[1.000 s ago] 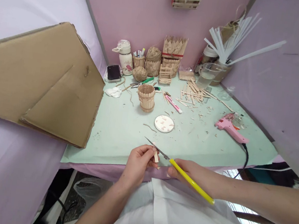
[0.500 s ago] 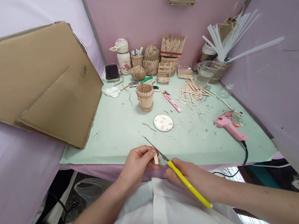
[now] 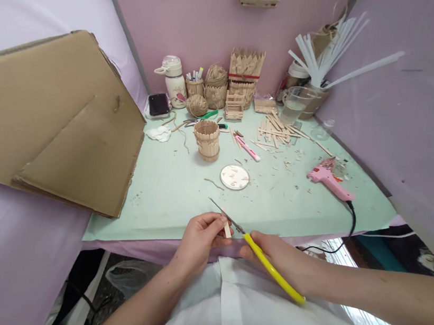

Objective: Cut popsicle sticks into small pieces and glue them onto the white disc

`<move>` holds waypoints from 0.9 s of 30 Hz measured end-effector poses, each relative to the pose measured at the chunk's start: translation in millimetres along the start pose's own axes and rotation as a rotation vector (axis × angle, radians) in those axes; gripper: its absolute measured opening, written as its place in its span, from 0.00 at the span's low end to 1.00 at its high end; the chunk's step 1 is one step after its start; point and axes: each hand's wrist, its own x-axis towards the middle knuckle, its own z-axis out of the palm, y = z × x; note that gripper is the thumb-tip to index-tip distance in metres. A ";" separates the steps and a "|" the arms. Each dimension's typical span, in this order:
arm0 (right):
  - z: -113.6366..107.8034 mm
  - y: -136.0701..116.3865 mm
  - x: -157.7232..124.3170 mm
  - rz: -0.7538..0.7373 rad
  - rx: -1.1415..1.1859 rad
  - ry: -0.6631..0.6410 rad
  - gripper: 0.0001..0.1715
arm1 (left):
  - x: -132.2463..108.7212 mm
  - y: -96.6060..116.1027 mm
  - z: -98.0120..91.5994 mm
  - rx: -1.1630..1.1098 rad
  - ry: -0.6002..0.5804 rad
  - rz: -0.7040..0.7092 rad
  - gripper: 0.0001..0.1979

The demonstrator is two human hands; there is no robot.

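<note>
Between the thumb and fingers of my left hand (image 3: pixel 203 238) is a short piece of pale wooden stick (image 3: pixel 227 231). My right hand (image 3: pixel 274 258) is closed around the yellow handles of a pair of scissors (image 3: pixel 273 268). Their thin blades point up and left and lie across the stick beside my left fingertips. Both hands are at the table's front edge. Beyond them lies a round white dish (image 3: pixel 235 177) with small wood bits on it. Behind that stands a cup made of wooden sticks (image 3: pixel 207 141).
A pink glue gun (image 3: pixel 330 181) with a black cord lies at the right. Loose wooden sticks (image 3: pixel 277 130) are piled near a plastic cup of water (image 3: pixel 294 108). A pink cutter (image 3: pixel 247 148) lies mid-table. Large cardboard (image 3: pixel 58 120) stands at the left. Twine balls (image 3: pixel 197 105) sit at the back.
The view has shifted slightly, so the table things appear a little further left. Both hands keep almost the same pose, with the scissor blades still at the stick.
</note>
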 end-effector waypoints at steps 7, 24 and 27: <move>1.4 1.4 1.4 0.056 -0.034 0.011 0.24 | 2.0 -1.5 -0.5 -0.024 0.013 -0.063 0.13; -6.7 19.2 -0.2 -0.026 0.007 -0.030 0.24 | -4.9 10.4 -15.0 0.179 -0.108 0.025 0.10; -14.2 18.5 -2.7 -0.027 0.035 0.048 0.21 | 4.3 22.0 -18.7 0.402 -0.086 0.183 0.07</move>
